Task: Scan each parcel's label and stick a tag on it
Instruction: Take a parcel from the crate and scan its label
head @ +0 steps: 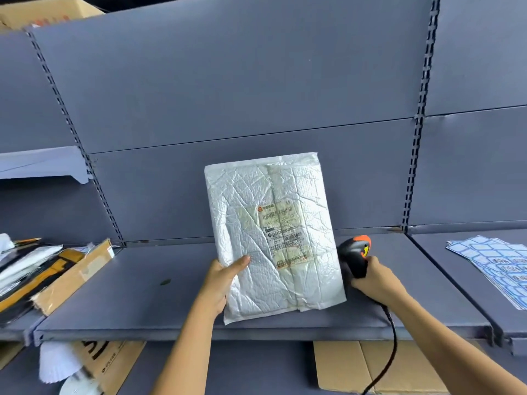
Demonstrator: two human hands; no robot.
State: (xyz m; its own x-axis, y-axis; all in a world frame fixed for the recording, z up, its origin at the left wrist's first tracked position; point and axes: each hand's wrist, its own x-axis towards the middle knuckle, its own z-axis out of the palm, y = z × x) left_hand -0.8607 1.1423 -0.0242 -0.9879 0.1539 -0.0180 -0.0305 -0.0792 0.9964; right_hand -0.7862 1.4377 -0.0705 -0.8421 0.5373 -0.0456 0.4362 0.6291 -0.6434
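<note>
Grey metal shelf (142, 295), crinkled padded parcel (245, 195), black plastic scanner (355, 259)

Little legible print — one number only
The shipping label (283, 235) on the white parcel (251, 280) carries dense print and barcodes too blurred to read, save "807" near its left edge — the blue tag sheets (496, 263) on the shelf (142, 295) are equally illegible.

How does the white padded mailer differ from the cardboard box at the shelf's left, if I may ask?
The padded mailer is white and crinkled; the cardboard box is brown. The mailer stands upright in the left hand; the box lies untouched. Both are flat.
</note>
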